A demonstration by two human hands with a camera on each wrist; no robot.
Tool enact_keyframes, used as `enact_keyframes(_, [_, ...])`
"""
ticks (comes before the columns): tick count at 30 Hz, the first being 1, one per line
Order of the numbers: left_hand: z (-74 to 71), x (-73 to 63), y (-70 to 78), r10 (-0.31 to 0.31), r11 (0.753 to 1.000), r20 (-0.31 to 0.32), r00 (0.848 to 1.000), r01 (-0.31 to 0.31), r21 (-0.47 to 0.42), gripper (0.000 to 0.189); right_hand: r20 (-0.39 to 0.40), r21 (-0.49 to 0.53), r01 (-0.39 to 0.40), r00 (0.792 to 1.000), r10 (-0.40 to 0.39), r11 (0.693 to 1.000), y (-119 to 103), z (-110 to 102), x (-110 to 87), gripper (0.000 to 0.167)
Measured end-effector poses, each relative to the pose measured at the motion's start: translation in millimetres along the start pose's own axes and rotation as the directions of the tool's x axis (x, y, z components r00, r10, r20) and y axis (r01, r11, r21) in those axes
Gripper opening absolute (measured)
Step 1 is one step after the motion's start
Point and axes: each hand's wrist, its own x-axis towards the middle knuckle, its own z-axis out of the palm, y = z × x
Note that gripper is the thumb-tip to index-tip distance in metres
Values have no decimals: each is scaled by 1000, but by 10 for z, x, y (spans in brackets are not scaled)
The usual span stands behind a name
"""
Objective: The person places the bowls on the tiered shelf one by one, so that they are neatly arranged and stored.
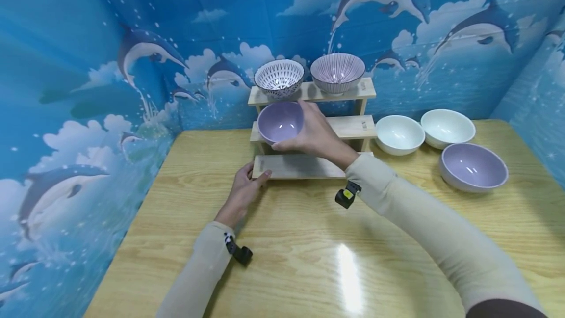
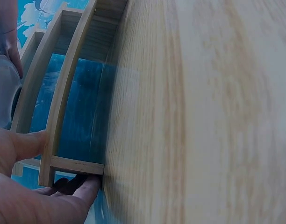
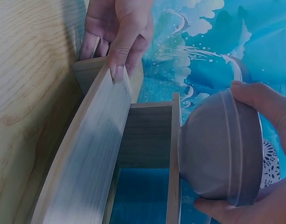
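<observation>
My right hand [image 1: 315, 131] grips a purple bowl [image 1: 280, 122] by its rim, thumb on the near side and fingers on the far side. In the right wrist view the bowl's base [image 3: 180, 149] is right at the middle step of a three-tier wooden stand [image 1: 304, 167], near its left end. My left hand [image 1: 247, 188] holds the left end of the lowest step, thumb on top and fingers against the end support [image 2: 77, 165]. On the top step sit a black-and-white patterned bowl [image 1: 279, 78] and a purple striped bowl [image 1: 338, 73], side by side.
Right of the stand, two pale white bowls [image 1: 399, 135] and a larger purple bowl [image 1: 473, 168] stand on the wooden table [image 1: 300, 249]. A blue dolphin-print backdrop [image 1: 247, 13] rises behind the table and along its sides.
</observation>
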Motion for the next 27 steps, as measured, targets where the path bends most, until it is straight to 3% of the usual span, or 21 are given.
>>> enact_keyframes(10, [11, -2, 0, -8, 1000, -1, 1000, 8, 3, 65, -9, -3, -4, 1000, 4, 1000, 11, 42, 72, 107])
enact_keyframes(27, [25, -10, 12, -29, 999, -34, 999, 30, 19, 66, -15, -46, -95, 995, 94, 994, -55, 79, 86, 115])
